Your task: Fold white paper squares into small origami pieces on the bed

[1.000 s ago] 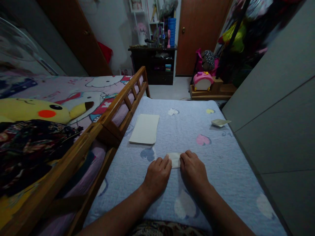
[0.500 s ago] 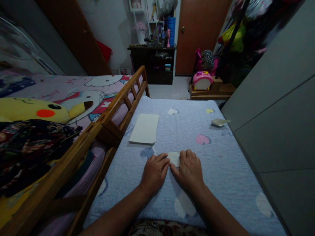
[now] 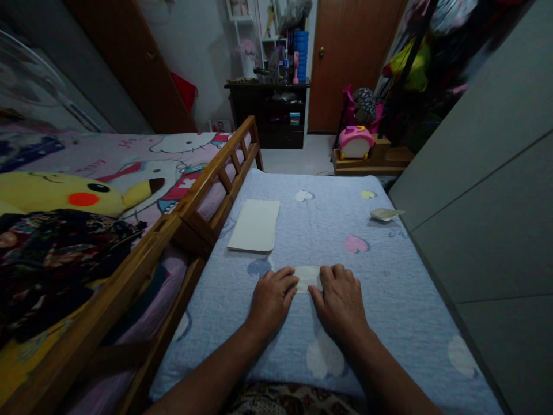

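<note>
Between my hands a small folded piece of white paper [image 3: 308,279] lies on the blue bedspread [image 3: 311,230]. My left hand [image 3: 272,297] grips its left end, thumb and fingers closed together there. At the other end, my right hand [image 3: 343,297] has its thumb at the near edge and its fingers on the far edge, covering that end of the paper. Up and to the left rests a stack of white paper sheets [image 3: 254,226]. Far to the right sits a small folded paper piece [image 3: 386,214], slightly raised off the cloth.
A wooden bed rail [image 3: 216,190] runs along the left side, with a yellow plush toy [image 3: 99,193] and dark patterned cloth [image 3: 64,248] beyond it. Pale cabinet panels [image 3: 488,219] stand at the right. A dark cabinet [image 3: 268,115] and a pink toy [image 3: 356,141] are at the back.
My right hand has slid a little to the right along the paper, so more of the paper shows between my hands. My left hand stays nearly in place.
</note>
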Tool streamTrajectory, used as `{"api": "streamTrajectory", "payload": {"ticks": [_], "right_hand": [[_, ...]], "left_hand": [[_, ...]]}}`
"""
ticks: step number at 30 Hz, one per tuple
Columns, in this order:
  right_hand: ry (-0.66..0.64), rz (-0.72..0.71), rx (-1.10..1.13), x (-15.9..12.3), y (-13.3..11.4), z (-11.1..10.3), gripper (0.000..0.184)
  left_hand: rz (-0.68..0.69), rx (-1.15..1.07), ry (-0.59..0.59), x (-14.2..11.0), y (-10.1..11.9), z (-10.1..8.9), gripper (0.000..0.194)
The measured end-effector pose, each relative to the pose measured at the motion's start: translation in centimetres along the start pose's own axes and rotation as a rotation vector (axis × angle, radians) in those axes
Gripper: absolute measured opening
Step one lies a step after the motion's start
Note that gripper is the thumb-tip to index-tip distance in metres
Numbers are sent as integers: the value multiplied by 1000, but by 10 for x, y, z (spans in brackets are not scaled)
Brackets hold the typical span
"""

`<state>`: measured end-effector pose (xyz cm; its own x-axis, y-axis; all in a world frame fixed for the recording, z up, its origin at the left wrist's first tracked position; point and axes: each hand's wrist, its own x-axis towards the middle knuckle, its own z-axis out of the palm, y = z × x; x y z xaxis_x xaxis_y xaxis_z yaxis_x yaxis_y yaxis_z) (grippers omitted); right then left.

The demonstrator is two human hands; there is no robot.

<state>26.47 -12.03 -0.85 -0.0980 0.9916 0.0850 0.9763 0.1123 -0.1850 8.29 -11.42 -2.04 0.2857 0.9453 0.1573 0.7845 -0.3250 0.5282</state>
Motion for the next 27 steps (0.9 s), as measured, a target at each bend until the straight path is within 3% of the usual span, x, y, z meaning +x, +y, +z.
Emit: {"api": "streamTrajectory", "payload": {"ticks": [9, 15, 19, 24, 27], "right_hand": [[65, 58, -23, -8, 39, 4, 32], [146, -51, 111, -13, 29, 3, 33], [64, -162, 259, -14, 20, 4, 17], [23, -131, 308, -13, 18, 6, 11], [40, -129, 303, -13, 18, 8, 10]], "left_hand": [[60, 43, 15, -4, -4, 3, 19], [134, 140, 13, -6, -4, 3, 19], [219, 297, 49, -8, -3, 4, 22], [472, 397, 36, -14, -5, 5, 26], [519, 404, -3, -20, -7, 0, 28]]}}
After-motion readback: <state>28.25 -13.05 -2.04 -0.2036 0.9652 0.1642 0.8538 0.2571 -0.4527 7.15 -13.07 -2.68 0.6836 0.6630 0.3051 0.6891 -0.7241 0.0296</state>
